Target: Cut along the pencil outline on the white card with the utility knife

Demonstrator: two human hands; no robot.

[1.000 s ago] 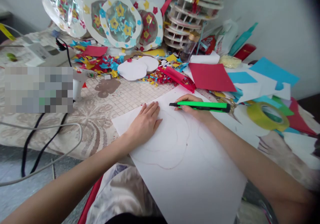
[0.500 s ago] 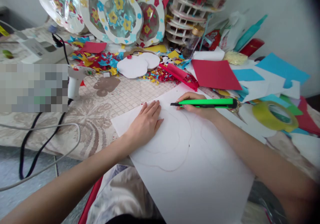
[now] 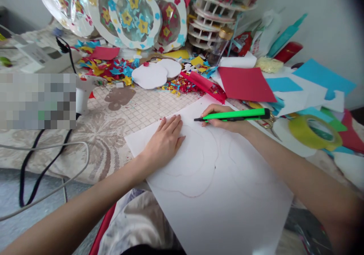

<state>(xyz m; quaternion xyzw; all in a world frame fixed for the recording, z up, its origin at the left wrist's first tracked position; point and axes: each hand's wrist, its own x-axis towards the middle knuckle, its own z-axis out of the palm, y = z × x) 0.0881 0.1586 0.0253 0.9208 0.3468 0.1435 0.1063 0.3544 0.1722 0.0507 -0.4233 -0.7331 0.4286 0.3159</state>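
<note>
A large white sheet point(image 3: 222, 194) lies on the patterned tablecloth point(image 3: 113, 122), with faint curved outlines drawn on it. My left hand point(image 3: 165, 141) lies flat on the sheet's upper left part, fingers stretched out. My right hand point(image 3: 224, 120) is closed round a green and black utility knife point(image 3: 236, 114), held nearly level, its tip pointing left just beyond my left fingertips, at the sheet's top edge.
Behind lie a red paper sheet point(image 3: 244, 84), blue sheets point(image 3: 321, 79), white round cut-outs point(image 3: 150, 75) and coloured scraps. A yellow tape roll point(image 3: 314, 132) sits at right, scissors point(image 3: 265, 122) beside it. Flower-decorated plates point(image 3: 133, 14) and a tiered white stand point(image 3: 218, 16) lean at the back. Cables point(image 3: 42, 164) hang left.
The knife's rear end has lifted a little and my right hand has edged slightly left along the sheet's top. My left hand has stayed flat in place.
</note>
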